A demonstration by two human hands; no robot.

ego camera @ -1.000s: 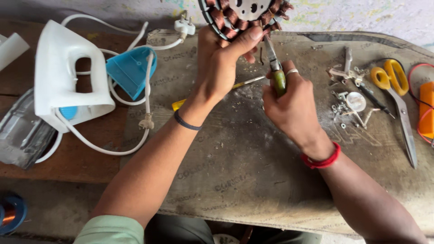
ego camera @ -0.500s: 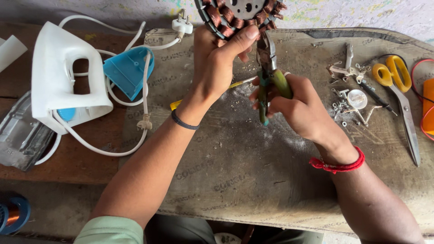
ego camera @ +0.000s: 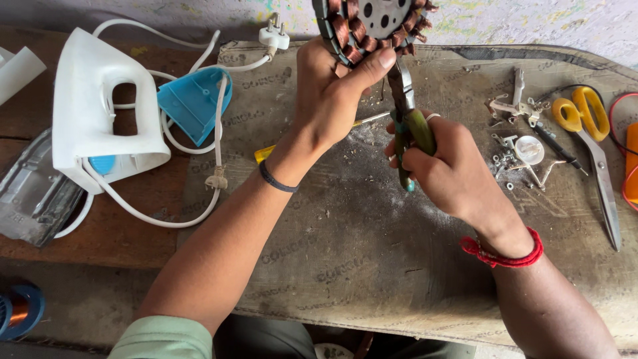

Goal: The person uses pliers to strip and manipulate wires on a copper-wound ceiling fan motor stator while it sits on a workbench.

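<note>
Now left hand point(ego camera: 329, 100) grips stator point(ego camera: 372, 26); right hand point(ego camera: 452, 163) clamps pliers point(ego camera: 407, 116).

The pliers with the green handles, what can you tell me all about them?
The pliers have grey metal jaws and green grips that look like plastic. They stand nearly upright, nose up. The right hand wraps around the handles. The nose reaches the copper-wound round motor part, which the left hand holds up above the mat.
</note>
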